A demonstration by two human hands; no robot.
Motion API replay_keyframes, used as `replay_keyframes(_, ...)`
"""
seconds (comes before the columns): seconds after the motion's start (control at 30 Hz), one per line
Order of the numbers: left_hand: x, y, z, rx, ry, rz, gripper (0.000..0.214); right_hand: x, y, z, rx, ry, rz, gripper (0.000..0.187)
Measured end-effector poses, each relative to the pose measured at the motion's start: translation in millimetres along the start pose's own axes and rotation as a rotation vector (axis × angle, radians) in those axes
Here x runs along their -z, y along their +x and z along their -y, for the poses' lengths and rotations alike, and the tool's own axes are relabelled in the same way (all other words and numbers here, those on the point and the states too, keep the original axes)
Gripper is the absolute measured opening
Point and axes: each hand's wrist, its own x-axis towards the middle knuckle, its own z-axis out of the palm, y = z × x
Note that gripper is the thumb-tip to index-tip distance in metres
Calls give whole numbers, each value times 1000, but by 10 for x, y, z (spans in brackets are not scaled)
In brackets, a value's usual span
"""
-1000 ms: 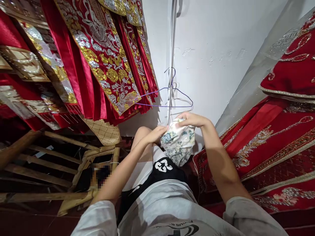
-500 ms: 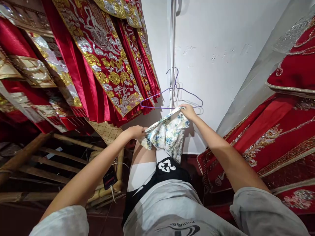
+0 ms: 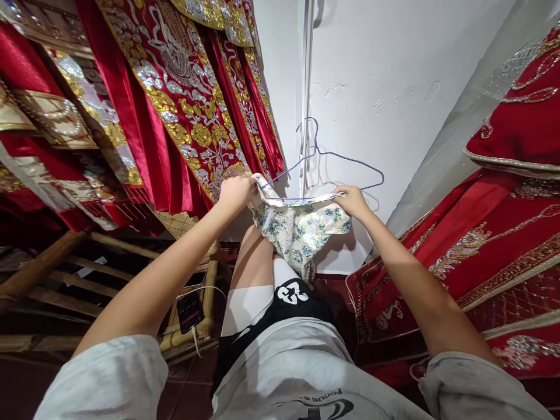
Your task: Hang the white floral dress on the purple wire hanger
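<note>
Both my hands hold a small floral cloth (image 3: 300,230), white with blue and green flowers, stretched between them at chest height. My left hand (image 3: 236,192) is closed on its left top corner, close to the hanging red garments. My right hand (image 3: 352,201) is closed on its right top corner. A thin purple wire hanger (image 3: 332,166) hangs on the white wall just behind and above the cloth, tilted, its lower bar level with the cloth's top edge.
Red garments with gold and silver embroidery (image 3: 175,99) hang at the left. More red embroidered fabric (image 3: 494,245) lies at the right. A bamboo chair (image 3: 87,286) with a phone on a cable (image 3: 189,309) stands at lower left. A white pipe (image 3: 306,87) runs down the wall.
My hands have moved apart and upward, spreading the bunched floral cloth wide. The left hand rose towards the red garments. The hanger has tilted and swung to the right.
</note>
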Motion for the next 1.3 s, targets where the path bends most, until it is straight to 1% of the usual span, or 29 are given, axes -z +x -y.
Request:
replay_keyframes(0.1,96,0,-95,-91,-87,-76,36,-79,-63,49,38,-12,-2,17)
replay_keyframes(0.2,137,-17,-137,-153,-143,-113,37,-132,-101,75,56,-66,-29,16)
replay_keyframes(0.27,146,-34,-90,-136,-114,-96,36,-127,-103,88,51,-147,-55,17)
replay_keyframes(0.4,162,-127,146,-77,-11,-24,33,-59,-80,124,26,-285,-78,19)
replay_keyframes(0.47,174,-175,236,-63,-26,-34,32,-61,-85,163,28,-309,-61,19)
replay_keyframes(0.53,182,-172,242,-59,-92,-86,31,-118,-114,229,48,-306,-40,17)
replay_keyframes(0.6,173,-88,158,-75,-196,-168,30,-218,-167,320,77,-263,-13,16)
replay_keyframes(0.67,142,65,12,-106,-336,-258,29,-326,-231,420,84,-203,42,17)
replay_keyframes(0.73,90,243,-149,-139,-498,-326,26,-401,-292,500,73,-172,100,22)
replay_keyframes(0.77,58,322,-222,-153,-580,-342,24,-417,-316,527,67,-175,121,25)
replay_keyframes(0.83,-10,432,-335,-186,-721,-326,20,-398,-351,543,83,-190,136,29)
replay_keyframes(0.9,-70,462,-396,-229,-809,-276,19,-309,-363,508,120,-176,105,33)
replay_keyframes(0.93,-92,452,-408,-251,-830,-256,21,-239,-361,474,137,-154,64,39)
replay_keyframes(1.0,-110,406,-401,-291,-839,-243,26,-53,-332,385,159,-104,-76,58)
replay_keyframes(1.07,-94,360,-369,-317,-834,-252,31,186,-263,297,157,-85,-240,75)
replay_keyframes(1.1,-79,346,-349,-328,-832,-254,34,319,-212,265,145,-90,-296,77)
replay_keyframes(1.13,-61,340,-326,-337,-832,-255,37,455,-153,247,118,-99,-319,72)
replay_keyframes(1.17,-46,341,-301,-344,-834,-255,39,588,-89,246,68,-99,-299,62)
replay_keyframes(1.2,-37,348,-273,-346,-835,-260,40,712,-25,263,-3,-83,-234,50)
replay_keyframes(1.23,-35,361,-241,-336,-838,-273,38,819,34,299,-89,-47,-137,38)
replay_keyframes(1.27,-43,376,-206,-314,-842,-299,36,900,84,351,-176,7,-24,31)
replay_keyframes(1.3,-60,395,-169,-278,-849,-337,32,951,122,417,-247,77,83,31)
